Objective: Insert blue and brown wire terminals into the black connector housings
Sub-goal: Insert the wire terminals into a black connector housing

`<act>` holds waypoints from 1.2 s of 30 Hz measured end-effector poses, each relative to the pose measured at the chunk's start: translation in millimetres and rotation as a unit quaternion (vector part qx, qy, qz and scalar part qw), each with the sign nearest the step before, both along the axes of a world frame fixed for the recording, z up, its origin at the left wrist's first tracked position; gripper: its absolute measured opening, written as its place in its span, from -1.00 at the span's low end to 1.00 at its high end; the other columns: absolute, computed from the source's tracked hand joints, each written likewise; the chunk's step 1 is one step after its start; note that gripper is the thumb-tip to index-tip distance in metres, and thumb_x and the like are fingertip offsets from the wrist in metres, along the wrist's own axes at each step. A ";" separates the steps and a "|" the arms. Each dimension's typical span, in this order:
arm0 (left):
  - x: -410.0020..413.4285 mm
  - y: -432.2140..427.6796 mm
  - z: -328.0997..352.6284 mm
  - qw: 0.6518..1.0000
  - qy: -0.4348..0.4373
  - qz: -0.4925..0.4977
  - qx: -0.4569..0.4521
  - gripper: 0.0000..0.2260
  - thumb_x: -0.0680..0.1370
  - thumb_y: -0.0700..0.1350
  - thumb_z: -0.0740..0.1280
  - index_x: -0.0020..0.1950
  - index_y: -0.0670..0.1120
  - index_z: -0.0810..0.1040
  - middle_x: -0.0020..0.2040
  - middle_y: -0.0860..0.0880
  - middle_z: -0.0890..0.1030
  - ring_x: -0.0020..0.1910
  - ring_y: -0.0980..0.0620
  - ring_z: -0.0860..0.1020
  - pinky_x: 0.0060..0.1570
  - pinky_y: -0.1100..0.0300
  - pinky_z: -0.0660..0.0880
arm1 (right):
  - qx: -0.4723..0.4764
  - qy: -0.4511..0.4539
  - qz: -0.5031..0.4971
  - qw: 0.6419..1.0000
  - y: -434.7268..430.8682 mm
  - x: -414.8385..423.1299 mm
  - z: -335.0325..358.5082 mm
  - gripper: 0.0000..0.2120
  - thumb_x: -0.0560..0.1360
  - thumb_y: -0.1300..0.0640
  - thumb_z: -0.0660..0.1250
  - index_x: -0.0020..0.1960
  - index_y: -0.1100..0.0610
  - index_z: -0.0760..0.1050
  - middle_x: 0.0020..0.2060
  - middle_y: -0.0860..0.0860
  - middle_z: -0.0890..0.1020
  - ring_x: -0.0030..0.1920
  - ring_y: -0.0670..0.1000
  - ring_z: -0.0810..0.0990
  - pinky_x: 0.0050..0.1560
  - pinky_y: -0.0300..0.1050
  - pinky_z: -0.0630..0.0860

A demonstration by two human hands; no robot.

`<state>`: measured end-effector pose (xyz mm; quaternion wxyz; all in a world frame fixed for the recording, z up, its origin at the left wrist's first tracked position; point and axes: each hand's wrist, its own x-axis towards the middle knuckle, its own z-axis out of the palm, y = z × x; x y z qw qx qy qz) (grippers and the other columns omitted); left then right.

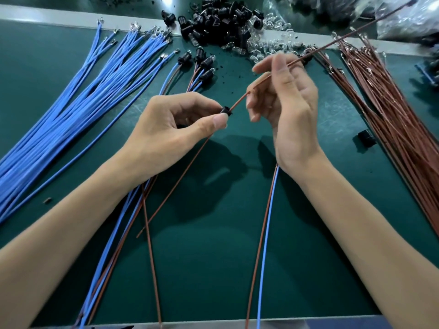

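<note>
Green table (213, 257) — left hand (171, 129) is pinching the black housing (225, 110), right hand (289, 110) is gripping the brown wire (240, 100); terminal probably needs seating.

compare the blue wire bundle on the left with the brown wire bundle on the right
The blue wire bundle fans out wide toward its far ends; the brown wire bundle lies packed tighter. Blue wires look thicker, brown wires thinner. Both lie on the green mat with metal terminals at their far ends.
</note>
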<state>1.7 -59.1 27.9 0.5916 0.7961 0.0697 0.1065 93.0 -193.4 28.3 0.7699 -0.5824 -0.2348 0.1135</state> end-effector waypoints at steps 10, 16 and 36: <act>-0.2 0.0 -0.7 1.000 -0.006 0.004 0.008 -0.90 0.47 -0.10 0.39 -0.07 -0.10 0.62 -0.17 -0.14 0.67 -0.22 0.05 0.57 -0.07 0.03 0.52 | -0.044 0.002 0.008 0.999 1.9 -0.5 -4.3 -0.70 0.62 0.12 0.08 -0.23 0.14 0.43 -0.47 -0.06 0.53 -0.46 -0.09 0.49 -0.48 -0.27 0.38; -0.1 -1.8 0.6 1.000 -0.009 0.007 0.004 -0.84 0.43 -0.03 0.38 -0.08 -0.08 0.61 -0.17 -0.12 0.66 -0.24 0.08 0.56 -0.10 0.04 0.52 | -0.040 -0.019 0.032 0.998 1.0 -1.4 -4.0 -0.80 0.60 0.11 0.12 -0.13 0.14 0.44 -0.49 -0.03 0.52 -0.50 -0.08 0.44 -0.47 -0.27 0.36; -0.5 -0.2 0.3 1.000 -0.015 0.002 0.004 -0.83 0.43 -0.04 0.38 -0.05 -0.09 0.61 -0.15 -0.15 0.67 -0.21 -0.08 0.60 -0.06 -0.01 0.52 | -0.101 -0.065 0.002 0.993 1.5 -2.3 -7.3 -0.76 0.59 0.18 0.20 -0.24 0.14 0.49 -0.47 -0.10 0.51 -0.44 -0.13 0.46 -0.42 -0.28 0.39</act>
